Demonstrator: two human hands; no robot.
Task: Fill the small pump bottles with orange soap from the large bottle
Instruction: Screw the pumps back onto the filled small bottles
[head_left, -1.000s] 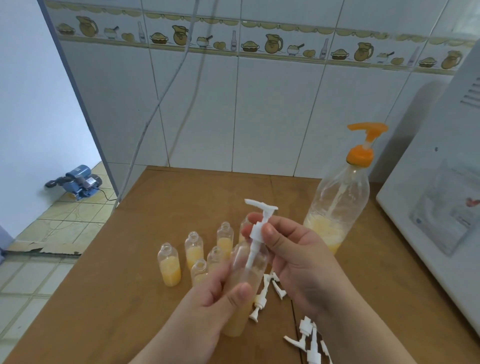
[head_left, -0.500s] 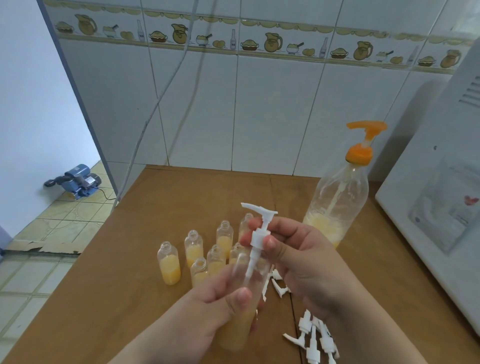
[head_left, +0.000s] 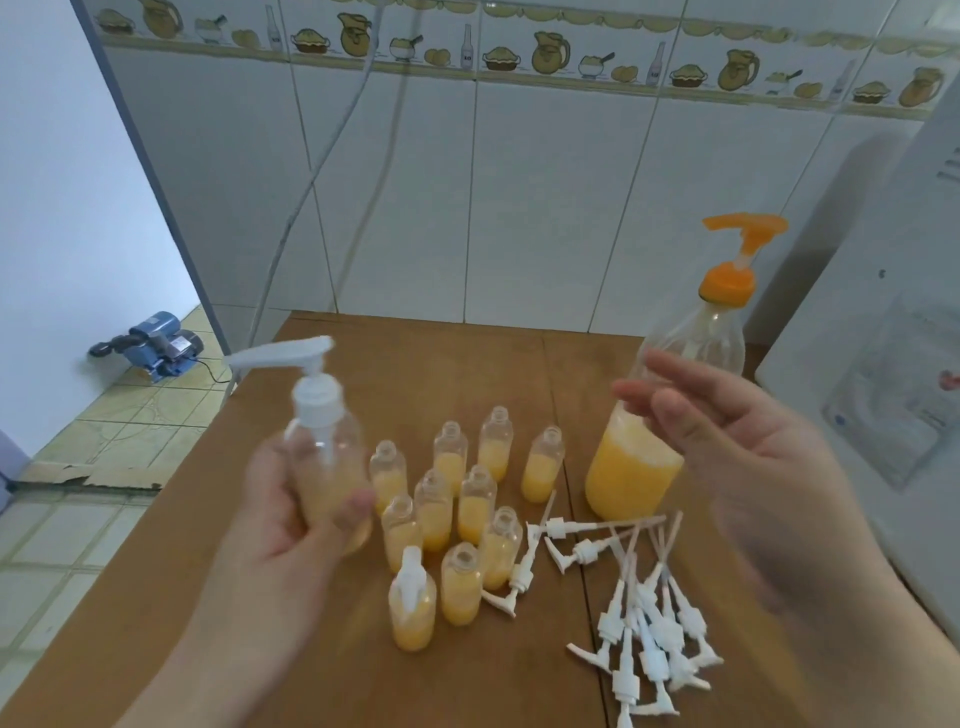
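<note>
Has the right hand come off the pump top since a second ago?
Yes. The right hand has let go of the white pump top and swung right, now open in front of the large bottle. The left hand holds the small bottle alone.

— What can't you make out?
— The left hand (head_left: 291, 519) and its small pump bottle (head_left: 324, 452) are smeared by motion; the bottle's lower part sits behind the fingers (head_left: 358, 506).
— The other side?
— The right hand (head_left: 748, 457) is blurred too and covers part of the large bottle (head_left: 670, 415). The white appliance (head_left: 883, 364) runs off the right edge.
</note>
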